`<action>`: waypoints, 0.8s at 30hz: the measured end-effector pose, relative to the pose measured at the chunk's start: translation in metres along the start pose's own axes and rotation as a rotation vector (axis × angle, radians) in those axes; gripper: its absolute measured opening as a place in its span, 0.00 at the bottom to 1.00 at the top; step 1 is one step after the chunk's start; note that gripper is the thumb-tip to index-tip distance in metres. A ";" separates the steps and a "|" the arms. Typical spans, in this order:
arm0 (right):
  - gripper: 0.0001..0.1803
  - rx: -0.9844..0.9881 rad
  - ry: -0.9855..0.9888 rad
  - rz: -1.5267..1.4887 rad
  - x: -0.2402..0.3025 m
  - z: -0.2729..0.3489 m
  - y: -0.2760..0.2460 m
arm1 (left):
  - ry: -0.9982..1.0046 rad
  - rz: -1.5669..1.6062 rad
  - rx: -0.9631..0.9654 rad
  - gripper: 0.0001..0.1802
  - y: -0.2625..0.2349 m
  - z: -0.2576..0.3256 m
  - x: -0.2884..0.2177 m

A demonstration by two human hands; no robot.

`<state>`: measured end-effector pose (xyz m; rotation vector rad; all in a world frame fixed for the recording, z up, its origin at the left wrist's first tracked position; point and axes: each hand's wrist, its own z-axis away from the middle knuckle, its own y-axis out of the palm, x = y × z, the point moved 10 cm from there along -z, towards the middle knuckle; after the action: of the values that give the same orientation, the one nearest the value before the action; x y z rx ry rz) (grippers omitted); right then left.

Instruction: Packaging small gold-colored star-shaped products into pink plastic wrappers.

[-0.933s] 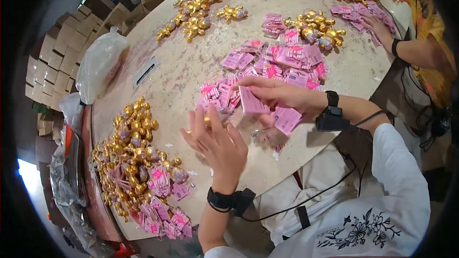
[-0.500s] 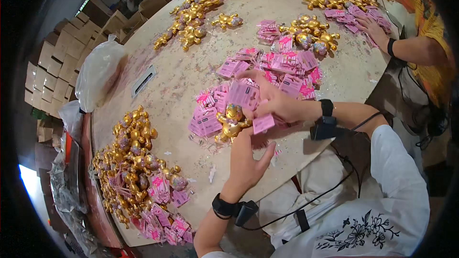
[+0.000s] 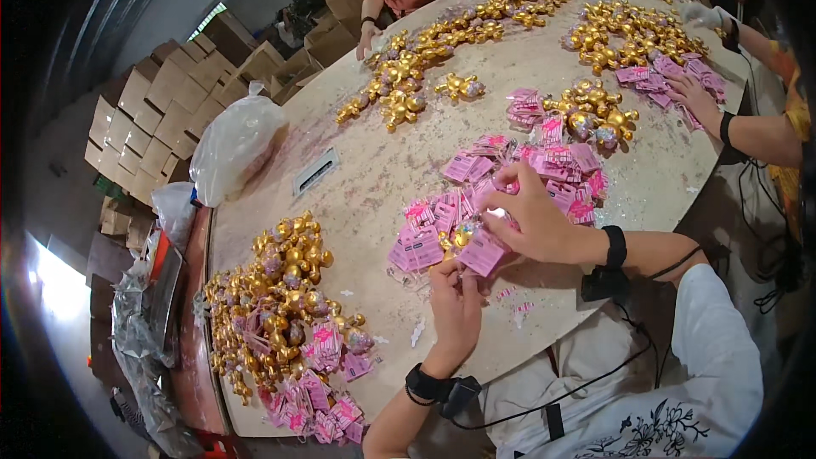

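Note:
My left hand [image 3: 456,310] is closed at the lower side of a shiny gold bear-like figurine [image 3: 463,235], which is mostly hidden. A pink card [image 3: 481,252] stands in front of the figurine, just above my left fingertips. At the card's upper edge, my right hand [image 3: 537,219] is curled, thumb and fingers pinching there; the exact contact is partly hidden. Beneath and behind both hands lies a pile of pink cards [image 3: 418,248], with more pink cards [image 3: 476,161] spread farther back.
Gold figurines are heaped at the left [image 3: 280,289], far side [image 3: 408,68] and right [image 3: 591,110]. A slotted plate [image 3: 316,172] lies on the glitter-strewn table [image 3: 374,170]. A plastic bag [image 3: 234,149] sits at its left edge. Co-workers' hands are at the far edge [image 3: 367,38] and right [image 3: 693,98].
My view has shifted, bringing a far co-worker into sight. My left fingers have closed in beneath the figurine. The pink card now covers most of it, and my right fingers have lifted and curled.

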<state>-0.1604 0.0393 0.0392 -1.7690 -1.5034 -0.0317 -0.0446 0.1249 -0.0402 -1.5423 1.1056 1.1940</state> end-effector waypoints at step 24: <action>0.23 0.382 -0.424 -0.333 0.066 0.027 0.029 | 0.342 -0.241 -0.039 0.15 -0.017 0.003 -0.030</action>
<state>-0.1289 0.1094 0.0372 -1.2542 -1.9419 0.4592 -0.0332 0.1357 -0.0095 -1.8984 1.0764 0.8126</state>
